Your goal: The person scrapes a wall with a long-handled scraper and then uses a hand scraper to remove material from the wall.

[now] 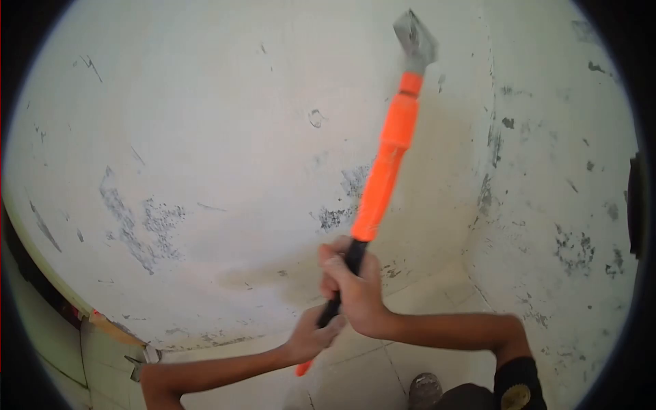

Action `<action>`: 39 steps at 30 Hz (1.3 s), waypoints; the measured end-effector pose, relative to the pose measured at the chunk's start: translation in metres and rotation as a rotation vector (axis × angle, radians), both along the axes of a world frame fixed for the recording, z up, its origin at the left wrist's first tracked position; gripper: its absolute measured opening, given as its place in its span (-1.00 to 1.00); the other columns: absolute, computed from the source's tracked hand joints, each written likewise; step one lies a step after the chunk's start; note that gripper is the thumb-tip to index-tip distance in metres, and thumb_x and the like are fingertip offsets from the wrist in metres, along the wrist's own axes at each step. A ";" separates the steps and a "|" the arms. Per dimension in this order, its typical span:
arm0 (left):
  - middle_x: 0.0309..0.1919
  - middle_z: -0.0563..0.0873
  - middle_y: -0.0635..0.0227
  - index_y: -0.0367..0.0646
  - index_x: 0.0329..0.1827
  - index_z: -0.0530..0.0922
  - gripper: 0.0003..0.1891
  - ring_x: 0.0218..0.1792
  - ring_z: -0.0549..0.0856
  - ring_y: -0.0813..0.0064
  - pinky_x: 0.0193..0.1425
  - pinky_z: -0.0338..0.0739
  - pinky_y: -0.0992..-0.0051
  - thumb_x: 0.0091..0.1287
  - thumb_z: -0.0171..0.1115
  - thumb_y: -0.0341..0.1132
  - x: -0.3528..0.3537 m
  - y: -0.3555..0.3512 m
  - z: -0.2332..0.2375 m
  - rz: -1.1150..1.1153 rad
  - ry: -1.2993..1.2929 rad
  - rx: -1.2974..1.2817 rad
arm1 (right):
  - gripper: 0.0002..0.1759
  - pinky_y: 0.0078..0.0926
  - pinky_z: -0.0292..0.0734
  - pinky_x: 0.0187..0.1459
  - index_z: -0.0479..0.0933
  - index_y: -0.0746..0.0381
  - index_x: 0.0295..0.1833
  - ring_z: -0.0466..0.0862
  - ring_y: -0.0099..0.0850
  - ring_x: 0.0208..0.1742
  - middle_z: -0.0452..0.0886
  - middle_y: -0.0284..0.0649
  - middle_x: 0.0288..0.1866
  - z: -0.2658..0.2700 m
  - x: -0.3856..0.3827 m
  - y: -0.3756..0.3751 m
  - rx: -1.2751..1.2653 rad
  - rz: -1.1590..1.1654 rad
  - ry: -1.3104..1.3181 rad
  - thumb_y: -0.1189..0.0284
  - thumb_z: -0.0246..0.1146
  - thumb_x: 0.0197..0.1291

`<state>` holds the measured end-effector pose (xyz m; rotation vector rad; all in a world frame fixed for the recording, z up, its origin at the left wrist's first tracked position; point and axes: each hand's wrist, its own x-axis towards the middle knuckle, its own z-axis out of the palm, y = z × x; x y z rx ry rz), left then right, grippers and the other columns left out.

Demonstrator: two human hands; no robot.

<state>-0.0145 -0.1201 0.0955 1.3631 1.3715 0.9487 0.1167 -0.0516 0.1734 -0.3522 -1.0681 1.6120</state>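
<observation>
A long-handled scraper (383, 178) slants up and to the right in front of the wall. Its shaft is orange with a black section toward the lower end, and its grey metal head (415, 42) is slightly blurred. My right hand (357, 285) is wrapped around the black part just below the orange sleeve. Lower on the shaft, my left hand (313, 337) grips near the bottom, where a short orange tip sticks out. Whether the head touches the wall (225, 109) cannot be told.
Dark scuffs and bare patches mark the white wall and the adjoining right wall (547, 205), which meet in a corner. Pale floor tiles (355, 379) lie below, with my shoe (425, 391) on them. A dark object (635, 205) sits at the right edge.
</observation>
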 end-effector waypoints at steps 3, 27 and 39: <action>-0.60 0.47 0.55 -0.17 -0.45 0.46 -0.53 -0.54 0.40 0.70 -0.47 0.32 0.53 0.44 0.26 0.05 -0.061 -0.049 -0.027 0.199 0.086 0.009 | -0.74 -0.51 0.36 -0.49 0.43 0.18 -0.32 0.44 -0.52 -0.60 0.35 -0.38 -0.61 0.032 -0.032 -0.005 -0.135 0.146 -0.016 0.32 0.31 0.37; -0.56 0.53 0.42 -0.14 0.21 0.40 -0.23 -0.74 0.49 0.55 -0.73 0.32 0.57 0.40 -0.09 0.45 -0.189 -0.055 -0.114 0.158 0.029 -0.418 | -0.56 -0.59 0.24 -0.64 0.37 0.19 0.07 0.28 -0.59 -0.67 0.37 -0.34 -0.49 -0.208 -0.226 -0.060 -0.835 -0.245 0.423 0.00 -0.03 0.54; -0.31 0.67 0.05 -0.42 -0.03 0.52 -0.28 -0.24 0.61 0.23 -0.04 0.50 0.28 0.63 -0.34 0.17 -0.156 -0.035 -0.108 0.233 0.565 -0.194 | -0.61 -0.61 0.16 -0.70 0.30 0.15 0.03 0.25 -0.61 -0.69 0.31 -0.36 -0.49 -0.195 -0.211 -0.037 -0.886 -0.234 0.428 0.03 -0.11 0.59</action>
